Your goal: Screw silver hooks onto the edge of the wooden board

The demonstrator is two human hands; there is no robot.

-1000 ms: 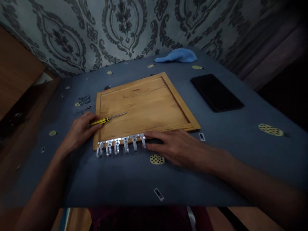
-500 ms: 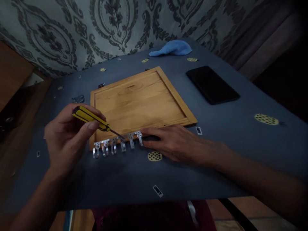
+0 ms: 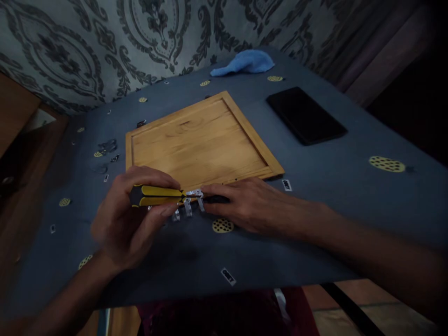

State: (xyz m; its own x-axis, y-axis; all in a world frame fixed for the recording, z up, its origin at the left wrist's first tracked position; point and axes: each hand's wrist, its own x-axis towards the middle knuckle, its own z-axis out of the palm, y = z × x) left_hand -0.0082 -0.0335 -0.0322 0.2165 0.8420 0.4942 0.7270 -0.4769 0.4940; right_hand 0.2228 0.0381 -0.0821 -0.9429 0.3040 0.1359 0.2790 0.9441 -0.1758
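Note:
A square wooden board (image 3: 199, 142) lies on a blue patterned tablecloth (image 3: 329, 196). Along its near edge runs a metal strip of hooks (image 3: 189, 205), partly hidden. My left hand (image 3: 129, 224) is closed round a yellow and black screwdriver (image 3: 156, 195), held level with its tip at the right end of the hook strip. My right hand (image 3: 245, 203) lies flat on the cloth with fingers stretched, its fingertips touching the strip's right end.
A black phone (image 3: 304, 116) lies at the right of the board. A blue cloth (image 3: 245, 63) is bunched at the far edge by the patterned wall. Small metal parts (image 3: 107, 147) sit left of the board. The table's near edge is close to me.
My left hand picked the screwdriver up from the board, then swung it down and right until it lies level with its tip at the hook strip. My right hand stayed put.

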